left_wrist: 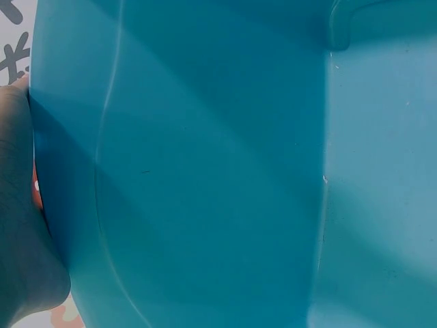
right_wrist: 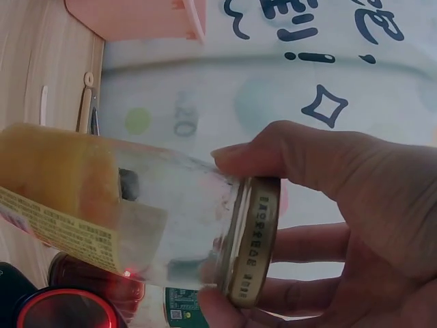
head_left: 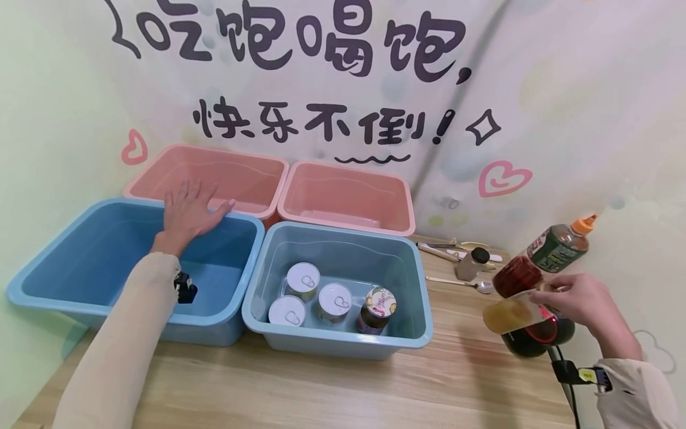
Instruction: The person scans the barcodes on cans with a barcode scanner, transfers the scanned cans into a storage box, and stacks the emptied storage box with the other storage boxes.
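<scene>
My right hand [head_left: 581, 298] grips a glass jar [right_wrist: 157, 198] by its gold lid [right_wrist: 254, 239], thumb on one side and fingers on the other. Tilted sideways above the table's right side, the jar has something yellow in its lower part and a yellow label. My left hand [head_left: 190, 211] lies palm down with fingers spread across the back rim of the left blue bin [head_left: 59, 310], its fingertips reaching over a pink bin [head_left: 236, 170]. The left wrist view is mostly the bin's blue inner wall [left_wrist: 212, 171].
A second blue bin [head_left: 343, 344] contains several cans [head_left: 303, 277] and a dark jar [head_left: 377, 310]. Another pink bin [head_left: 348, 187] stands behind it. At right are a red sauce bottle [head_left: 552, 253], a black-capped shaker [head_left: 471, 265], a spoon [head_left: 484, 287] and a black device [head_left: 517, 344] with a red glow.
</scene>
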`<state>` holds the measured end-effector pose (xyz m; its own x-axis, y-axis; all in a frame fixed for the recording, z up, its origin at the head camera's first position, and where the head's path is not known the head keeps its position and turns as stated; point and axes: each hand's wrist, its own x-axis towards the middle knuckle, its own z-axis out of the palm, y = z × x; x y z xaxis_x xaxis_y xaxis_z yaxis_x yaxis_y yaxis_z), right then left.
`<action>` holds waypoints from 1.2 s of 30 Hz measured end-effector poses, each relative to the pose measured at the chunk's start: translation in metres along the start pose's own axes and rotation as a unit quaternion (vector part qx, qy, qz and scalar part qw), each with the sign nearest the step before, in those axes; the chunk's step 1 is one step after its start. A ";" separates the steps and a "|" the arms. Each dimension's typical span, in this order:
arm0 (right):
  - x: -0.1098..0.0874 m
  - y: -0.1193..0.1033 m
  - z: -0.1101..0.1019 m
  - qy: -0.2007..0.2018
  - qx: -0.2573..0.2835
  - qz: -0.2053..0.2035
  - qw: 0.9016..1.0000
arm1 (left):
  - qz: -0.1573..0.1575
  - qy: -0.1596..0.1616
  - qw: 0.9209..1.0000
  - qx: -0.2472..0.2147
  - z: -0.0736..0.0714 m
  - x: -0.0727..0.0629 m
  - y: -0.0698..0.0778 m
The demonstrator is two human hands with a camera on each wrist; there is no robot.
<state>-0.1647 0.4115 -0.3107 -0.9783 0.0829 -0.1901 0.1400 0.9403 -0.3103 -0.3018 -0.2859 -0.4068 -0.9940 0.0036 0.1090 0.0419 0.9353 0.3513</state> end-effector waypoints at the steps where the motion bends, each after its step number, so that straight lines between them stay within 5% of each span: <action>1: 0.000 0.001 0.001 -0.001 0.001 0.000 1.000 | 0.000 0.000 1.000 0.000 0.000 0.000 0.000; 12: 0.002 0.010 0.004 -0.013 0.016 -0.004 1.000 | 0.002 0.004 1.000 -0.001 0.001 0.001 0.000; 36: 0.002 0.020 0.012 -0.016 0.041 -0.078 0.996 | 0.003 0.001 1.000 0.000 0.000 0.002 -0.002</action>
<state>-0.1616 0.4264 -0.3282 -0.9837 -0.0741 -0.1638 0.0001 0.9109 -0.4127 -0.3043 -0.2873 -0.4075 -0.9936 0.0086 0.1130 0.0479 0.9355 0.3502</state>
